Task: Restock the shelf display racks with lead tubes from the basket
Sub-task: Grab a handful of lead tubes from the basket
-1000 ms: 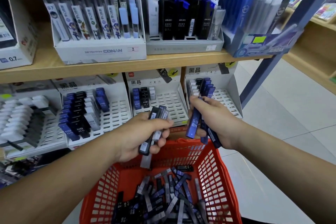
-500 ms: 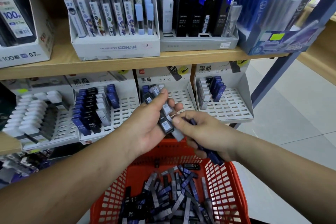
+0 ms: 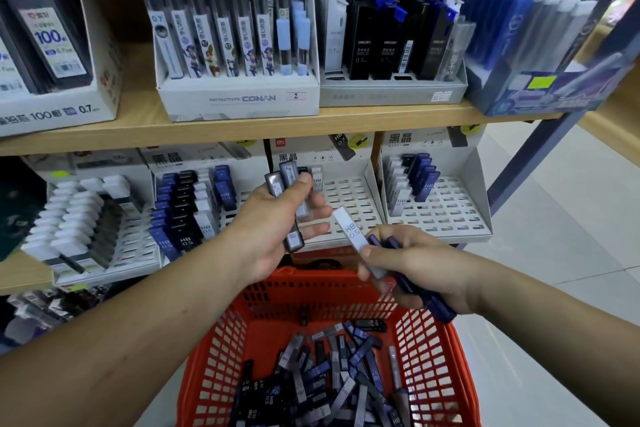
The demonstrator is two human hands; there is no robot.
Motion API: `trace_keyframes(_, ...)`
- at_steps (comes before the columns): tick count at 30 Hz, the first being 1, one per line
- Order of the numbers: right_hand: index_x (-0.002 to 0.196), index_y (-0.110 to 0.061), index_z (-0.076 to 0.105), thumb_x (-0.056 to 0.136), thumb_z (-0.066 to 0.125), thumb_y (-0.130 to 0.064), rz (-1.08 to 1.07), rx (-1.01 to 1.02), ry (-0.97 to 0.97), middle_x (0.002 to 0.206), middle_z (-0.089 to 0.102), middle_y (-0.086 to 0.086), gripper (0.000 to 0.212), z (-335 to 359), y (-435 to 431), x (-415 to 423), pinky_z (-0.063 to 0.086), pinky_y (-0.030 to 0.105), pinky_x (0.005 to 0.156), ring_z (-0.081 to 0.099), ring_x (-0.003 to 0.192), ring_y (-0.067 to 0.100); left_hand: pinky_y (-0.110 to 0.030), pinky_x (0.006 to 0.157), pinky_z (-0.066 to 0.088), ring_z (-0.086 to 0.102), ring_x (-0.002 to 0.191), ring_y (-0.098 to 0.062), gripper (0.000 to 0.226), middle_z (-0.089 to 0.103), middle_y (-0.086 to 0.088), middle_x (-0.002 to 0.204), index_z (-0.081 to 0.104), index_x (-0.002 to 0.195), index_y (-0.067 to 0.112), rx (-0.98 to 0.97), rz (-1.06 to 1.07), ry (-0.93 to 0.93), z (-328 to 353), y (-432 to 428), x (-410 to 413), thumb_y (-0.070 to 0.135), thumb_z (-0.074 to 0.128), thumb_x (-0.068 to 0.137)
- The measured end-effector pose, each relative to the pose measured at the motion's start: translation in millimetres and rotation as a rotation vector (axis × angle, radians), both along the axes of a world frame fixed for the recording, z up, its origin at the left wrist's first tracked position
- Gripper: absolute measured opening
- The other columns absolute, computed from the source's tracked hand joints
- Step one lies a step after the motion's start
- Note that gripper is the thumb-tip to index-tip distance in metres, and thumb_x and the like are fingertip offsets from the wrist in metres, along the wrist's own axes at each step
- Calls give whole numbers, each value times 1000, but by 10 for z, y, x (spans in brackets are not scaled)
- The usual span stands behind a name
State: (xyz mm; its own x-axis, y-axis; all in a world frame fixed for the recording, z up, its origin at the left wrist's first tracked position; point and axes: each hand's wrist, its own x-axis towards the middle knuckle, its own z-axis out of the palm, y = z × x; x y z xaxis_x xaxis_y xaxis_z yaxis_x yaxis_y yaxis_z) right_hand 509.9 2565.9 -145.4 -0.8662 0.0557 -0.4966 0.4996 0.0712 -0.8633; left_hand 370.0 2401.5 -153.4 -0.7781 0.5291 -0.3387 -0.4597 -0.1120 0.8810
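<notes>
Above the red basket [image 3: 440, 357], the left hand [image 3: 273, 222] curls round a bundle of grey and black lead tubes [image 3: 289, 174]. The right hand [image 3: 419, 263] pinches a white tube [image 3: 353, 230] reading "HB 0.5" and clasps blue tubes [image 3: 436, 305] beneath. Half a second ago its fingertips met the bundle; now they are apart. Loose tubes [image 3: 329, 374] fill the basket.

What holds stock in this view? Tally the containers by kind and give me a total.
Lower shelf, white slotted display racks: 4
Upper shelf, display boxes: 4
In front, red plastic mesh basket: 1
Total: 9
</notes>
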Motion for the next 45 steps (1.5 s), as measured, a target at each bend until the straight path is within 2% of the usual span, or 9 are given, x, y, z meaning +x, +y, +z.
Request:
trace_keyframes(5, 105, -7, 55, 104, 59, -18, -57, -135, 77, 90, 68, 13, 12, -23, 60, -31, 32, 24, 37, 61, 68, 19, -29, 52, 46, 60, 63, -16, 6, 66, -7, 82, 68, 102, 11, -86, -136, 9, -12, -50, 26, 16, 65, 101)
trace_keyframes(9, 107, -8, 55, 104, 59, -16, -59, -183, 106, 95, 66, 15, 10, -40, 74, -44, 33, 23, 37, 59, 67, 23, -23, 42, 30, 45, 55, -13, 9, 55, -4, 74, 61, 102, 12, -30, -202, -26, -20, -52, 50, 18, 68, 99)
trace_keyframes(17, 106, -5, 57, 101, 64, -16, 8, -87, 97, 81, 69, 11, 14, 137, -120, -84, 31, 24, 38, 40, 45, 14, -23, 41, 27, 42, 53, -14, 15, 60, -8, 81, 67, 101, 9, -120, -188, 81, 8, -169, 126, 20, 75, 94)
trace_keyframes(22, 104, -5, 64, 97, 72, -17, -14, 167, 117, 50, 56, -1, 16, 250, -483, -54, 29, 25, 42, 38, 40, 16, -24, 43, 29, 44, 53, -13, 17, 69, -11, 86, 68, 103, 7, -214, -245, 135, 120, -633, 152, 20, 75, 94)
trace_keyframes(28, 113, -24, 69, 91, 79, -20, 3, 324, 310, 64, 62, 3, 24, 337, -1076, -171, 43, 34, 47, 46, 48, 28, -25, 44, 29, 45, 52, -15, 15, 66, -12, 79, 69, 94, 6, -254, -340, 203, 217, -1232, 145, 18, 79, 91)
trace_keyframes(30, 108, -22, 71, 90, 81, -21, 8, 368, 351, 73, 66, -3, 20, 337, -1195, -223, 48, 31, 54, 56, 50, 13, -25, 44, 28, 44, 51, -15, 17, 68, -15, 84, 70, 96, 4, -234, -334, 188, 228, -1375, 97, 18, 78, 91)
trace_keyframes(33, 111, -24, 69, 94, 76, -20, 19, 270, 316, 57, 54, -4, 19, 328, -1317, -310, 35, 28, 44, 41, 44, 17, -25, 43, 29, 44, 51, -15, 16, 73, -18, 90, 71, 98, 3, -214, -298, 164, 249, -1559, 29, 16, 77, 92)
trace_keyframes(37, 123, -37, 64, 99, 69, -17, -27, 139, 262, 54, 50, 6, 31, 283, -1375, -488, 38, 33, 47, 44, 48, 22, -24, 42, 30, 44, 53, -15, 17, 76, -18, 95, 69, 109, 6, -215, -214, 161, 202, -1675, -86, 17, 72, 95)
trace_keyframes(45, 117, -11, 55, 98, 70, -12, -113, 92, 286, 79, 55, 22, 24, 106, -1435, -875, 38, 31, 41, 54, 43, 23, -25, 44, 35, 49, 54, -16, 7, 76, -15, 93, 72, 97, 9, -409, -72, 274, 66, -1736, -269, 16, 70, 95)
